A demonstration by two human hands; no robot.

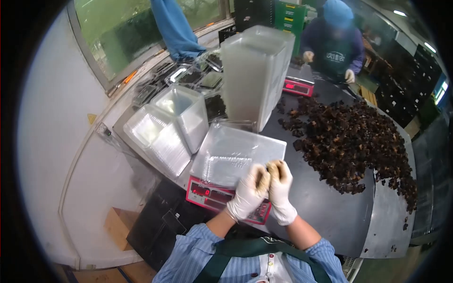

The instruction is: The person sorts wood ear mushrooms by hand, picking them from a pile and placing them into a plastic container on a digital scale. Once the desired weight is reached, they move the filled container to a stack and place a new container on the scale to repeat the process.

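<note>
My left hand [251,191], in a stained white glove, is closed with its fingertips pinched, above the front right part of a red scale [211,198]. Against it, my right hand [281,191], gloved too, is also closed. Something small and dark may be between the fingertips, too small to make out. A clear plastic tray [226,162] rests on the scale's metal plate [271,147], left of my hands. The scale's red display shows 0. A large heap of dark brown pieces [349,137] lies on the grey table to the right.
Tall stacks of clear containers [250,75] stand behind the scale, shorter stacks [158,137] to its left. Filled clear boxes [188,78] lie near the window. Across the table a person [334,42] in a blue cap stands beside a second red scale [298,87].
</note>
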